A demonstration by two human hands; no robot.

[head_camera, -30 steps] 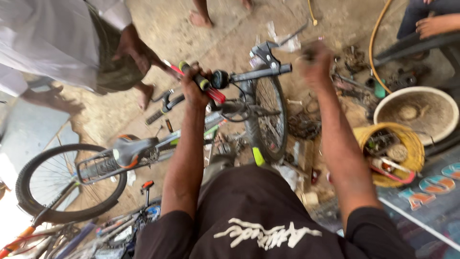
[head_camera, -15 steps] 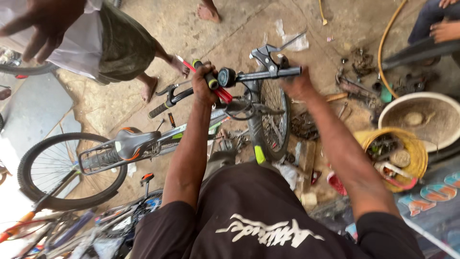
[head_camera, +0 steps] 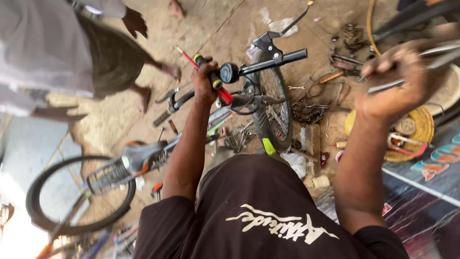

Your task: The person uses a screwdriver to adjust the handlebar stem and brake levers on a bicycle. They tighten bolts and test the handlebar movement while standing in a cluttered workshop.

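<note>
A bicycle stands below me, its black handlebar point(head_camera: 268, 64) across the front wheel point(head_camera: 275, 110). My left hand point(head_camera: 205, 81) grips the handlebar's left end, beside a round black bell point(head_camera: 229, 73) and a red-and-yellow part of the frame. My right hand point(head_camera: 397, 84) is raised at the right, close to the camera and away from the bike. It is shut on a long metal tool point(head_camera: 431, 55) that is blurred. A brake lever point(head_camera: 273, 36) sticks up near the bar's right grip.
Another person point(head_camera: 57, 52) in a pale shirt bends over at the upper left. The bike's saddle point(head_camera: 141, 158) and rear wheel point(head_camera: 43, 192) lie at the lower left. Loose tools and parts point(head_camera: 311, 105) litter the dirt, and a yellow basket point(head_camera: 421, 124) sits at the right.
My right hand has left the handlebar's right side and risen toward the camera with a metal tool in it. My left hand stays on the bar. The other person has shifted left.
</note>
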